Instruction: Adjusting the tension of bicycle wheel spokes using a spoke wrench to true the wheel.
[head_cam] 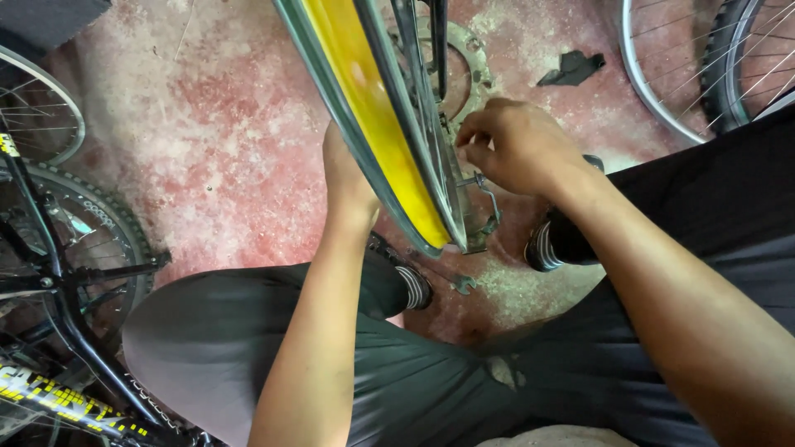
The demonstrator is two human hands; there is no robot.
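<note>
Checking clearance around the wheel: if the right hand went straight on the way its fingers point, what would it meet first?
Probably the wheel rim: the right hand points left at it, fingertips almost there. Depth is unclear.

Worn red floor (215, 108) — wrench (464, 284), black scrap (571, 69)

worn red-painted concrete floor (215, 124), parked black bicycle (58, 273) and spare wheels (704, 66) around

Yellow-and-black lettered decal (50, 397) along the black bicycle frame (70, 331), bottom left corner.
</note>
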